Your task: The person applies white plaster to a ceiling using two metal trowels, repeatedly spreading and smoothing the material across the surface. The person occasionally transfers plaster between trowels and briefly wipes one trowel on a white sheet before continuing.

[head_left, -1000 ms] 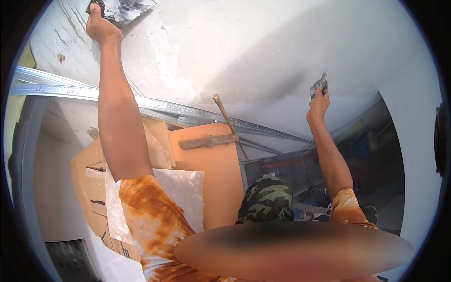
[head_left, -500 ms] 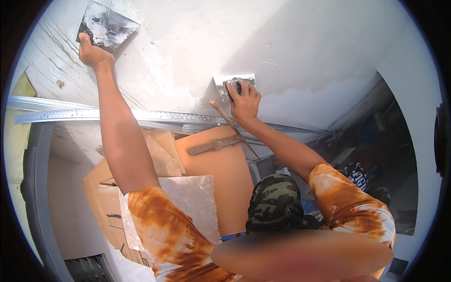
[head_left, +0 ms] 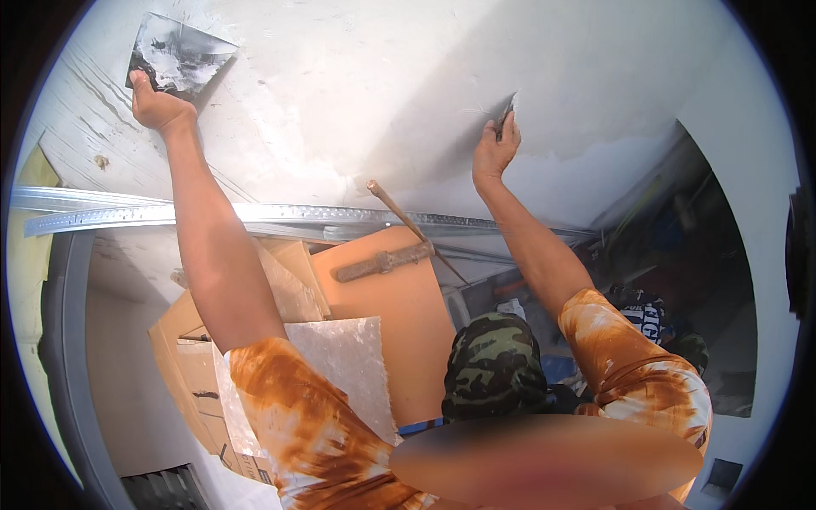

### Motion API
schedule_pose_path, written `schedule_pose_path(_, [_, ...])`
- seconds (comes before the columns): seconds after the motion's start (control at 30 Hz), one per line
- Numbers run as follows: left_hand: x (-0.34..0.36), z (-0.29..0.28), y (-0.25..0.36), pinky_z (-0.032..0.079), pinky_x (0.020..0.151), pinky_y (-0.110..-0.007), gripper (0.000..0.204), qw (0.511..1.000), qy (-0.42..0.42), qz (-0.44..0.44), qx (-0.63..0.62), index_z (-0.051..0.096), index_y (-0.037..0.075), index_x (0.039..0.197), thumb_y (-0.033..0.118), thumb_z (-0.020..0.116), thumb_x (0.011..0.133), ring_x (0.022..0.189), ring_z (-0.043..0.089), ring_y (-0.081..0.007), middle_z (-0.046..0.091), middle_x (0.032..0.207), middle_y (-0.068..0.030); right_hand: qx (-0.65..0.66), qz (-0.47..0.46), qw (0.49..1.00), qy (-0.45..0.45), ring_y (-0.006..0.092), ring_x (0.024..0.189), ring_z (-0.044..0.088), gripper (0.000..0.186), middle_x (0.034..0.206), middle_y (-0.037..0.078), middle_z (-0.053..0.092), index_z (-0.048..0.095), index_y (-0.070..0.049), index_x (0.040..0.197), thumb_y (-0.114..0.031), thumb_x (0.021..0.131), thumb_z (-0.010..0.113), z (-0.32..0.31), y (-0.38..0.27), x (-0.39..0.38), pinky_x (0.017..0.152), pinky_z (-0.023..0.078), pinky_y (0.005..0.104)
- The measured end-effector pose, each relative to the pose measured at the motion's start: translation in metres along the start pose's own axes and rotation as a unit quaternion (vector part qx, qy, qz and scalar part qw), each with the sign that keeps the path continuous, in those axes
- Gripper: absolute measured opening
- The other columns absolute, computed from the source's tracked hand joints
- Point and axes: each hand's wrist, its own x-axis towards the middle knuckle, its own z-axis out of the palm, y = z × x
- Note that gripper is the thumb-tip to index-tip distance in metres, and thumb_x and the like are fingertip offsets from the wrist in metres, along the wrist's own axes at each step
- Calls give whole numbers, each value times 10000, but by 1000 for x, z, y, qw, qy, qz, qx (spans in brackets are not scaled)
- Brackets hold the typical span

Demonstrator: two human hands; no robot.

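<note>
My left hand (head_left: pixel 161 106) grips a wide putty knife (head_left: pixel 183 51) by its dark handle. Its metal blade is smeared with white compound and held out at the upper left. At the upper right, my right hand (head_left: pixel 495 153) is closed around a second putty knife (head_left: pixel 508 110), seen nearly edge-on. That blade is by the pale plastered wall (head_left: pixel 408 93), where a shadow falls beside it; whether it touches cannot be told. A whiter, smoother patch (head_left: pixel 578 174) lies on the wall to the right of my right wrist.
Perforated metal channels (head_left: pixel 280 214) run across below the wall. Beneath them are a rough wooden piece (head_left: pixel 382 262), a thin stick (head_left: pixel 395 208), an orange-brown board (head_left: pixel 408 340), a whitish panel (head_left: pixel 340 357) and cardboard (head_left: pixel 183 340). Dark clutter (head_left: pixel 680 272) fills the right side.
My right hand has moved right and slightly up along the wall, turning its putty knife from face-on to edge-on. My left hand and its putty knife have shifted slightly left and down.
</note>
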Motion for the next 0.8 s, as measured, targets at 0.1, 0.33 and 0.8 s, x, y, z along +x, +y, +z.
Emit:
schedule_pose_path(0.1, [-1, 1, -1, 502, 977, -338, 469, 1000, 6, 0, 2, 575, -142, 1287, 219, 571, 988, 1127, 616, -238, 628, 1275, -164, -80, -136, 983, -96, 405, 1314, 407, 604, 1428, 182, 476, 516, -136, 1482, -82, 900, 668, 18, -11, -82, 1089, 368, 508])
schedule_pose_path(0.33, [0, 1, 0, 497, 998, -354, 432, 999, 4, -5, -38, 577, -128, 1269, 209, 547, 1000, 1141, 607, -246, 616, 1262, -156, 4, -41, 976, -213, 279, 1191, 533, 424, 1321, 104, 584, 600, -144, 1403, -106, 982, 583, -76, 45, -92, 1013, 447, 430])
schedule_pose_path(0.8, [8, -5, -9, 465, 1050, -376, 463, 999, -15, 10, -37, 568, -139, 1254, 255, 555, 1011, 1174, 583, -260, 591, 1288, -167, -127, -105, 984, -68, 318, 1237, 514, 487, 1394, 218, 454, 489, -43, 1434, -89, 963, 605, -22, 107, -43, 1084, 402, 424])
